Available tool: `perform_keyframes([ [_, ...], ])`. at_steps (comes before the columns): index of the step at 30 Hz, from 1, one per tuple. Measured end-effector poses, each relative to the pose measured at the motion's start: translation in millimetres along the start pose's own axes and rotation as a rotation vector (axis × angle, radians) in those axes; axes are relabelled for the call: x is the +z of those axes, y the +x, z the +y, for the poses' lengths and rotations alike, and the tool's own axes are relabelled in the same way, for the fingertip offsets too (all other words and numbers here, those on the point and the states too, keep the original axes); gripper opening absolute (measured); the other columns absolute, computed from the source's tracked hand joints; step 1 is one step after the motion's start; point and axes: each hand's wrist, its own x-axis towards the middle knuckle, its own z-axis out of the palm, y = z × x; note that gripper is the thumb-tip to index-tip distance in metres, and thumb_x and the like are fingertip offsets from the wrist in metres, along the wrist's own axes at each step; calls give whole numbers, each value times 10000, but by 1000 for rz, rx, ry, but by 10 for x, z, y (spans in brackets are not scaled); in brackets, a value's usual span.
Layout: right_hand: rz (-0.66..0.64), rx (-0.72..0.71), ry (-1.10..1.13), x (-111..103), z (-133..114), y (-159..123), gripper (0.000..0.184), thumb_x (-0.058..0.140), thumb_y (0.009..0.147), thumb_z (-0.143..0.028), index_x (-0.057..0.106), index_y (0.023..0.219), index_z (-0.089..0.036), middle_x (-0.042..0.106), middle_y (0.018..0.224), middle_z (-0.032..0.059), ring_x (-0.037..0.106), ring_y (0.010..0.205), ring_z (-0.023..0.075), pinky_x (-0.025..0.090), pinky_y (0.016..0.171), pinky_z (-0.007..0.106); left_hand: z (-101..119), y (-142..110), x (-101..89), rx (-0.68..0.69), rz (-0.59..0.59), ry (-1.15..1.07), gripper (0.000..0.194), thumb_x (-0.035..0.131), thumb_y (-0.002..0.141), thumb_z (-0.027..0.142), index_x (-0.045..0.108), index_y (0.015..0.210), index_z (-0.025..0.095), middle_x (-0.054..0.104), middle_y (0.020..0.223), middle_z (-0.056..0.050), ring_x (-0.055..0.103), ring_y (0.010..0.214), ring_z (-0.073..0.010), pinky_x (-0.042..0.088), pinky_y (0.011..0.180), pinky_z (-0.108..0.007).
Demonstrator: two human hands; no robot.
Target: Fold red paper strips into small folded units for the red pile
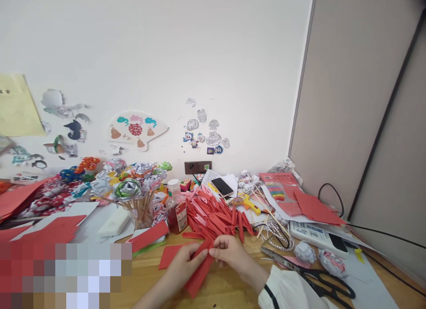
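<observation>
A strip of red paper [197, 280] is held between both hands, low over the wooden table. My left hand [182, 265] grips it from the left, thumb lying on top. At its upper right edge, my right hand [230, 255] pinches the paper between thumb and fingertips. Another flat red sheet [168, 256] lies beside my left wrist. Just beyond the hands spreads a heap of folded red paper pieces [213, 211]. Whether the held strip has a fold in it I cannot tell.
Black-handled scissors [319, 275] lie to the right, near crumpled paper balls [304, 252]. A bottle of red liquid [176, 211] stands behind my left hand. Further back are a phone [222, 187], a yellow glue gun [249, 204] and paper flowers [128, 188] on sticks.
</observation>
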Motion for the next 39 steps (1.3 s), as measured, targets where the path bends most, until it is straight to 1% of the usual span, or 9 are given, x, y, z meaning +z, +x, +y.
perform_keyframes([
  [9, 27, -10, -82, 16, 30, 16, 316, 667, 545, -385, 471, 578, -138, 440, 462, -64, 373, 394, 44, 279, 391, 167, 11, -6, 10, 27, 74, 75, 268, 443, 734, 366, 561, 668, 134, 578, 654, -7, 490, 648, -150, 365, 586, -217],
  [13, 50, -69, -173, 16, 39, 23, 261, 656, 566, -304, 456, 550, -139, 415, 477, -67, 348, 429, 44, 267, 412, 167, 24, -25, 23, 57, 72, 131, 270, 421, 751, 352, 556, 664, 136, 568, 644, -6, 478, 633, -144, 349, 573, -213],
  [17, 58, -101, -236, 20, 18, 13, 216, 649, 569, -243, 464, 534, -136, 412, 485, -65, 353, 454, 51, 269, 438, 173, 34, -28, 25, 50, 86, 192, 257, 427, 747, 334, 550, 637, 136, 558, 617, 1, 461, 611, -138, 328, 548, -208],
  [20, 2, -89, -206, -9, 2, 4, 198, 628, 604, -293, 511, 600, -132, 452, 510, -51, 392, 455, 62, 301, 441, 182, 33, -21, 17, 46, 97, 202, 258, 424, 747, 327, 539, 612, 139, 553, 598, 6, 455, 598, -134, 320, 536, -203],
  [23, -40, -83, -152, -56, -5, 12, 246, 587, 649, -369, 551, 686, -128, 499, 531, -31, 439, 455, 74, 344, 460, 198, 33, -18, 10, 48, 95, 196, 256, 423, 744, 328, 548, 619, 142, 563, 609, 5, 459, 604, -135, 326, 546, -203],
  [28, -33, -93, -142, -88, 11, 43, 268, 576, 661, -385, 572, 672, -117, 509, 515, -23, 447, 444, 69, 354, 461, 195, 46, -27, 13, 42, 77, 231, 244, 422, 736, 308, 551, 611, 143, 560, 599, 6, 453, 595, -137, 323, 545, -210],
  [39, 20, -130, -188, -26, -37, 6, 213, 546, 687, -338, 566, 656, -128, 486, 496, -35, 434, 438, 69, 343, 445, 184, 44, -37, 22, 49, 78, 227, 213, 413, 731, 268, 562, 645, 142, 569, 621, 3, 463, 609, -138, 329, 555, -209],
])
